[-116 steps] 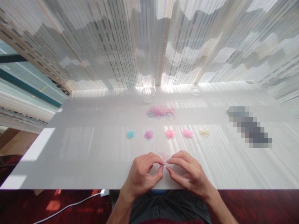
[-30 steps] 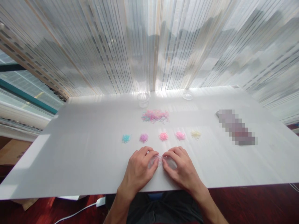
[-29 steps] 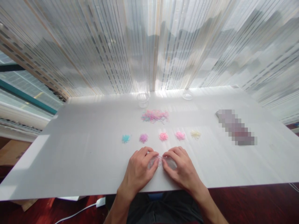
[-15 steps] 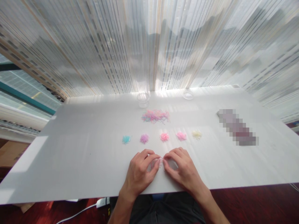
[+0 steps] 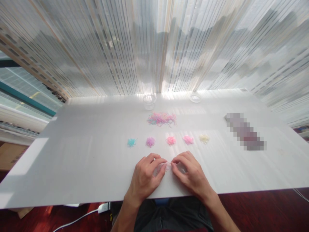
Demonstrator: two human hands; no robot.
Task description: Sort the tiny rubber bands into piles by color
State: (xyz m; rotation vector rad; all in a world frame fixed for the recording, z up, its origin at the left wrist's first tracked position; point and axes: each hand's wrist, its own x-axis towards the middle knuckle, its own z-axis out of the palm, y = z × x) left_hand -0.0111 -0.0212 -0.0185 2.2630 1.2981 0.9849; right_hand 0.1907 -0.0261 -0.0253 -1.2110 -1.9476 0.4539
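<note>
My left hand (image 5: 147, 172) is closed in a pinch around a small clump of pale pink elastic bands (image 5: 168, 166), partly hidden by the fingers. My right hand (image 5: 189, 169) pinches at the right side of the same clump, thumb against forefinger. What exactly lies between the right fingertips is too fine to make out. Beyond the hands runs a row of small heaps of thin bands: turquoise (image 5: 131, 142), purple (image 5: 150, 142), coral pink (image 5: 171, 140), pink (image 5: 188, 139) and pale yellow (image 5: 204, 138). Farther back lies a larger mixed pile of bands (image 5: 161, 119).
A clear round tub (image 5: 149, 102) and a clear lid (image 5: 195, 98) stand near the back edge of the white table (image 5: 72, 161). A blurred-out flat object (image 5: 245, 132) lies to the right. Curtains (image 5: 145, 48) hang along the back. A white power strip (image 5: 103, 207) shows below the front edge.
My right hand has shifted slightly right, so the gap between the two hands' fingertips is a little wider. The camera view has also shifted slightly.
</note>
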